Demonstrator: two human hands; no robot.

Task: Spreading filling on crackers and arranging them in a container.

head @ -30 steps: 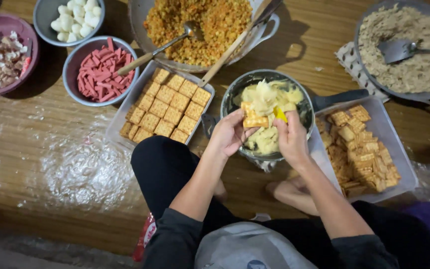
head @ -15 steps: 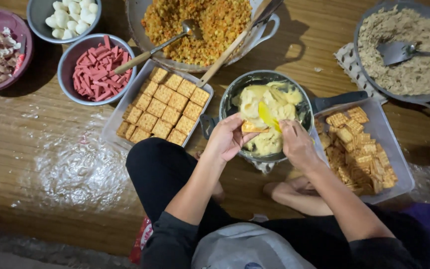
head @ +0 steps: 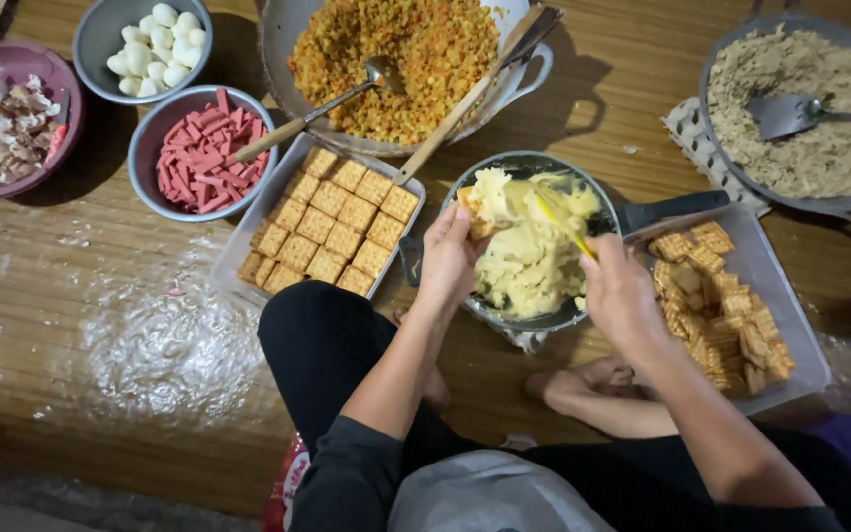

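Observation:
My left hand (head: 448, 258) holds a square cracker (head: 472, 211) over the left side of a dark pan (head: 664, 211) filled with pale yellow mash (head: 524, 256). My right hand (head: 620, 292) grips a thin yellow spreader (head: 561, 223) whose tip lies in the mash. Left of the pan, a metal tray (head: 239, 246) carries neat rows of crackers (head: 330, 225). To the right, a clear tray (head: 786, 304) holds a loose heap of crackers (head: 720, 299).
A large pan of orange-yellow filling (head: 394, 59) with a spoon (head: 309, 110) and wooden stick sits at the top. Bowls of red sausage strips (head: 202, 150), white eggs (head: 156, 46) and shells (head: 2, 133) stand left. A pan of beige mix (head: 802, 118) is top right. My legs are folded below.
My left hand has carried the cracker from the pan's middle to its left rim. My right hand has drawn back to the right with the yellow spreader.

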